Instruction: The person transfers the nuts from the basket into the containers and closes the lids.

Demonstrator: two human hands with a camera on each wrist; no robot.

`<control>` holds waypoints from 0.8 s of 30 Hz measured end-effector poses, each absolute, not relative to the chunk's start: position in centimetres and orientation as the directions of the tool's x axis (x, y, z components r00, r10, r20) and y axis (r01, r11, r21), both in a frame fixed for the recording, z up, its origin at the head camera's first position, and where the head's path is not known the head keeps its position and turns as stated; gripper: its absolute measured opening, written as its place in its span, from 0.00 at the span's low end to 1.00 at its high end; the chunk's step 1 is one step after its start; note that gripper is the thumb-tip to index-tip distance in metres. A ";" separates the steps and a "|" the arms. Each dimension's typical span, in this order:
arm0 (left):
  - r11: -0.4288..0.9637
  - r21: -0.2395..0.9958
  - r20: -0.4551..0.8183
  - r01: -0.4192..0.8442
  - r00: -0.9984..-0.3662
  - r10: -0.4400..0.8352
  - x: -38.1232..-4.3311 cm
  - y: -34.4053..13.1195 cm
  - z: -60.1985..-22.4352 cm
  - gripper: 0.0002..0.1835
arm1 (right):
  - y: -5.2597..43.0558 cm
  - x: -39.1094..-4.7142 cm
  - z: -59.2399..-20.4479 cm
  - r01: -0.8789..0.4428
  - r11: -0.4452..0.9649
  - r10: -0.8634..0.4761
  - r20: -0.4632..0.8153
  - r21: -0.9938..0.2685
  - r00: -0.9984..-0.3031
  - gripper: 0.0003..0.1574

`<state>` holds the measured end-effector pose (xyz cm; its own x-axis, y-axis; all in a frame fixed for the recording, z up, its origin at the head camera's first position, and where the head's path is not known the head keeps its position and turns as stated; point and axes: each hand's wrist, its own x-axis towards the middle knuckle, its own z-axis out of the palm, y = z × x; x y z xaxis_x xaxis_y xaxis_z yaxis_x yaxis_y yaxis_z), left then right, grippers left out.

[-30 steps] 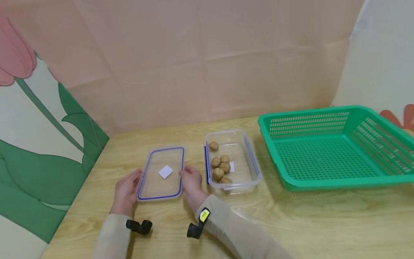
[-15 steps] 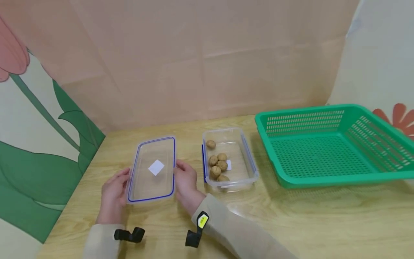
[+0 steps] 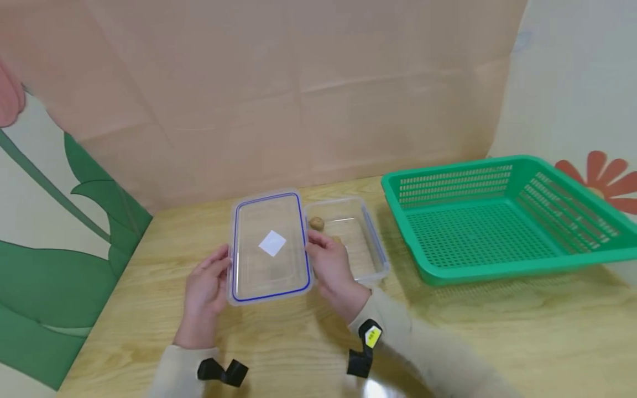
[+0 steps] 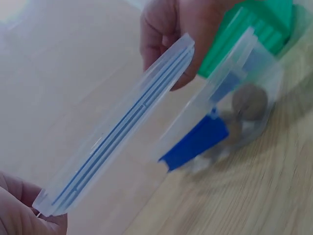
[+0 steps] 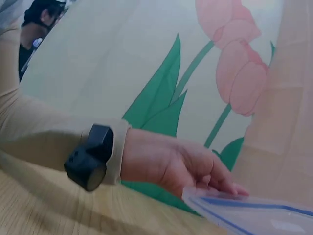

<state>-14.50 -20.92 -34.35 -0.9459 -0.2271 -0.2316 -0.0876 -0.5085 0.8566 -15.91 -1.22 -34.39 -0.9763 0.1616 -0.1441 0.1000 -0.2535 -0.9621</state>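
A clear plastic lid [image 3: 254,271] with a blue seal line and a white square label [image 3: 272,243] is held up above the table. My left hand [image 3: 204,284] pinches its left edge, and my right hand [image 3: 332,271] grips its right edge. In the left wrist view the lid [image 4: 122,127] appears edge-on and tilted, off the table. Just right of it stands the clear container [image 3: 380,243], partly hidden by the lid and my right hand. One walnut [image 3: 316,223] shows inside it; other walnuts [image 4: 249,101] show through its wall in the left wrist view.
On the right of the table stands a large green slotted basket [image 3: 497,232]. A beige sheet [image 3: 249,99] hangs behind the table [image 3: 283,354]. A mural wall [image 3: 40,287] borders the left. Another person [image 5: 36,29] appears in the right wrist view's corner.
Both hands have raised the lid off the table and carried it right, toward the container. It now covers part of the container's left side. The basket shifts slightly in view with the head.
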 end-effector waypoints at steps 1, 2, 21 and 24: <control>-0.507 0.858 -0.219 -0.081 -0.951 -0.219 -14.6 -20.3 -34.4 0.22 | -0.5 -15.9 -34.5 0.089 -0.239 0.167 -0.131 -0.967 -0.977 0.21; -0.502 0.862 -0.205 -0.075 -0.956 -0.208 -14.6 -19.8 -34.4 0.22 | 0.2 -15.8 -34.5 0.076 -0.232 0.164 -0.116 -0.970 -0.980 0.21; -0.303 0.952 -0.108 -0.042 -0.973 -0.204 -15.3 -11.6 -36.5 0.19 | 8.0 -13.9 -35.0 -0.121 -0.094 0.323 0.084 -0.988 -0.943 0.20; -0.235 0.972 -0.031 0.027 -0.970 -0.242 -15.4 -11.0 -36.5 0.18 | 8.4 -13.9 -35.1 -0.148 -0.021 0.360 0.131 -0.989 -0.924 0.20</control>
<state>-15.41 -11.03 -36.51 -0.9698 -0.2419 -0.0315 0.0272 -0.2353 0.9715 -13.94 8.41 -35.06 -0.9239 0.3595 0.1309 -0.1482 -0.0211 -0.9887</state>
